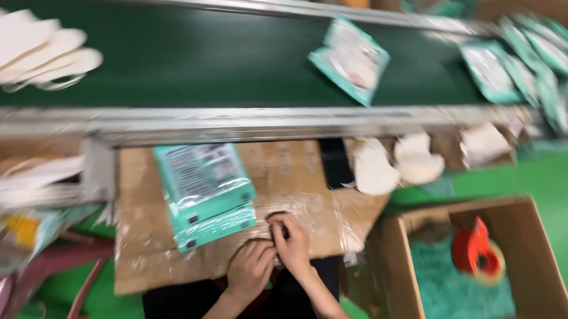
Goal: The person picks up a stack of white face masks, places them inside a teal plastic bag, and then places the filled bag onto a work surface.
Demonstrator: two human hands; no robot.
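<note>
Your left hand (250,269) and right hand (290,241) meet at the near edge of the cardboard-covered table (296,172), pressed close together with the fingers (280,223) curled inward. Your right fingertips pinch at something small on the glossy taped cardboard, but motion blur hides what it is, and you cannot tell whether either hand truly grips anything.

Just to the left of your hands lies a stack of teal-and-clear packets (206,191), flat on the table and slightly fanned, the lower one sticking out toward you. It is near your left hand but not touching it.

Farther back on the table, to the right, rest pale insoles (373,171), overlapping one another near the conveyor's metal rail (235,120). Beyond the rail runs the dark green conveyor belt (174,55). On it sits a single teal packet (350,60), tilted, and a pile of pale insoles (33,50) at the far left. More teal packets (526,61) are heaped at the far right.

To your right, below the table, stands an open cardboard box (538,256) holding teal material and a red tape dispenser (477,251).
</note>
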